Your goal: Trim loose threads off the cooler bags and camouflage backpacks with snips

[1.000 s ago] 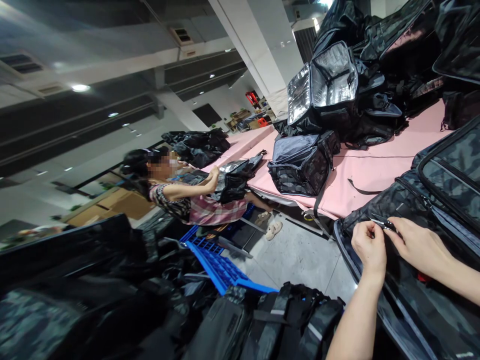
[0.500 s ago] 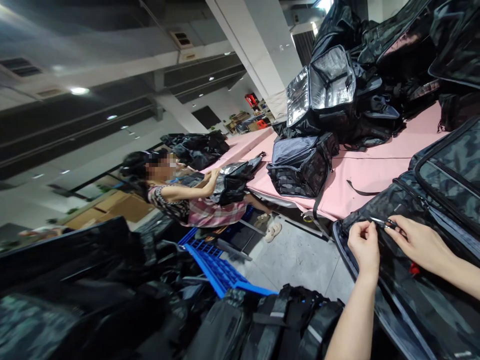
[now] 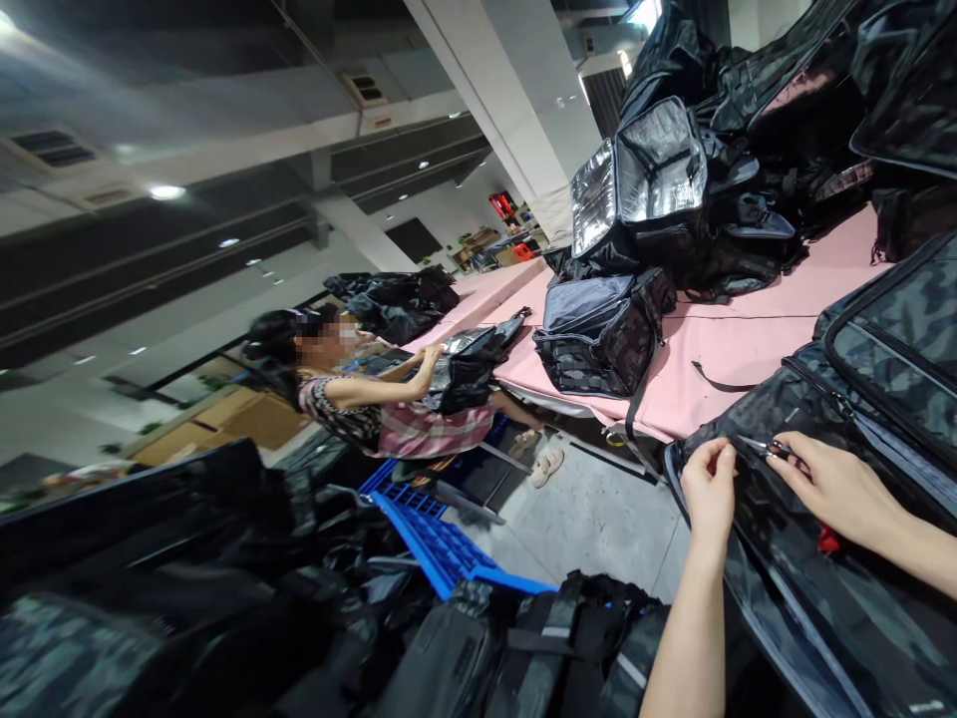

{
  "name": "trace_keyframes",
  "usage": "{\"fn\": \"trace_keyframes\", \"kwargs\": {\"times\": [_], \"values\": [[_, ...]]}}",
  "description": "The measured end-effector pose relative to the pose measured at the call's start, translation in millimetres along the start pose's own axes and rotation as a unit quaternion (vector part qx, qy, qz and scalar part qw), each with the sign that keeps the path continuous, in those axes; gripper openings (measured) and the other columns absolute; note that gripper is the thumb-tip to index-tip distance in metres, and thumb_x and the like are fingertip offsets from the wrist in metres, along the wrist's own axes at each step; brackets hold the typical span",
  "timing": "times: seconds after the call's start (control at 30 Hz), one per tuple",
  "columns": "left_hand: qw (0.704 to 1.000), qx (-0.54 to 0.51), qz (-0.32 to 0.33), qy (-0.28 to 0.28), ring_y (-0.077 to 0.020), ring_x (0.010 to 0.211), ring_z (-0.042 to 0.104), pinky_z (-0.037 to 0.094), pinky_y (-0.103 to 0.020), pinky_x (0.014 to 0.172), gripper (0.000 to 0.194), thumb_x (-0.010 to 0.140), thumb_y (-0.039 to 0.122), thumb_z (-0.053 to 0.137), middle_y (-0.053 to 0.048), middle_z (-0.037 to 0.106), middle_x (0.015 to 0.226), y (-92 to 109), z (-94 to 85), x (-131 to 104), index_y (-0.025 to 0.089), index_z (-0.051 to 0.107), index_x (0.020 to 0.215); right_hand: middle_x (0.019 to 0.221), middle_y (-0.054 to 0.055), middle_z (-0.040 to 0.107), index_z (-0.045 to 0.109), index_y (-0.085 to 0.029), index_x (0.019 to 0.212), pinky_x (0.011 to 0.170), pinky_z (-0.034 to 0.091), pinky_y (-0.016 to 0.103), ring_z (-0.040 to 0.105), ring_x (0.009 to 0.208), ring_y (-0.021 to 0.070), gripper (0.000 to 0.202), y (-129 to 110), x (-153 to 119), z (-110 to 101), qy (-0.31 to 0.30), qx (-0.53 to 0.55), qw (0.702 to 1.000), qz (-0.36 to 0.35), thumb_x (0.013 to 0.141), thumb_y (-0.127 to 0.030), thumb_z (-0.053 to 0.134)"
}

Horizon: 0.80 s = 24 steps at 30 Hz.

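At the right of the head view my right hand (image 3: 829, 481) holds small thread snips (image 3: 764, 449), their blades pointing left toward my other hand. My left hand (image 3: 709, 491) is closed in a pinch at the edge of a dark camouflage bag (image 3: 814, 588); what its fingertips hold is too small to make out. The bag lies under both hands, with grey-blue trim along its open edge. Below my right wrist a small red piece (image 3: 828, 539) shows against the dark fabric.
A pink-covered table (image 3: 718, 349) carries a silver-lined open bag (image 3: 658, 160), a smaller camouflage bag (image 3: 598, 339) and a dark heap. Left, a seated co-worker (image 3: 359, 399) handles another bag. A blue crate (image 3: 441, 543) and piled black bags (image 3: 186, 598) fill the lower left.
My left hand has shifted slightly left, away from the snips' tip. My right hand stays nearly in place. The view has tilted a little.
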<state>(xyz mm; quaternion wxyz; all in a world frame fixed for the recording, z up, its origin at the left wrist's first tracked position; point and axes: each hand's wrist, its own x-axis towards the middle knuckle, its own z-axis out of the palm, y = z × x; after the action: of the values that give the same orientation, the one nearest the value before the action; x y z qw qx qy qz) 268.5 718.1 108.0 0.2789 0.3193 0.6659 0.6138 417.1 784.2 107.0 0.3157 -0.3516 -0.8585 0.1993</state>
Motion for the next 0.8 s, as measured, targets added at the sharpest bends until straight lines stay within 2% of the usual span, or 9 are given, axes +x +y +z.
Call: {"fn": "trace_keyframes", "kwargs": {"times": [0.07,0.27,0.47,0.8], "values": [[1.000,-0.002,-0.004,-0.002,-0.0142,0.066,0.060,0.049,-0.026,0.064,0.019,0.076,0.029,0.064,-0.006,0.070,0.076,-1.4,4.5,4.6,0.013,0.071,0.083,0.081,0.001,0.065,0.056,-0.022,0.098,0.053,0.045,0.029,0.065,0.066,0.0190,0.030,-0.5,-0.7,1.2,-0.005,-0.004,1.000,-0.005,0.097,-0.045,0.037],[0.998,0.001,0.022,0.056,-0.0126,0.062,0.056,0.045,-0.025,0.064,0.014,0.074,0.025,0.062,-0.002,0.065,0.066,-1.9,16.8,1.6,0.013,0.069,0.072,0.091,0.004,0.068,0.057,-0.021,0.104,0.058,0.049,0.030,0.066,0.072,0.0198,0.032,-0.2,0.5,4.7,-0.009,-0.011,1.000,-0.021,0.098,-0.043,0.034],[0.995,0.045,0.045,0.075,-0.0118,0.062,0.053,0.043,-0.025,0.064,0.015,0.076,0.026,0.059,-0.001,0.063,0.067,1.5,20.8,-5.3,0.014,0.068,0.073,0.089,0.003,0.069,0.058,-0.019,0.104,0.056,0.050,0.032,0.068,0.072,0.0211,0.033,0.9,1.4,6.9,0.004,-0.039,0.999,-0.021,0.097,-0.042,0.034],[0.995,0.060,0.041,0.075,-0.0123,0.062,0.052,0.042,-0.025,0.064,0.017,0.077,0.028,0.059,-0.002,0.063,0.069,1.5,22.3,-6.2,0.014,0.068,0.074,0.092,0.003,0.069,0.057,-0.019,0.107,0.056,0.051,0.033,0.069,0.073,0.0221,0.034,2.4,0.3,9.2,0.017,-0.073,0.997,-0.028,0.098,-0.041,0.032]]}}
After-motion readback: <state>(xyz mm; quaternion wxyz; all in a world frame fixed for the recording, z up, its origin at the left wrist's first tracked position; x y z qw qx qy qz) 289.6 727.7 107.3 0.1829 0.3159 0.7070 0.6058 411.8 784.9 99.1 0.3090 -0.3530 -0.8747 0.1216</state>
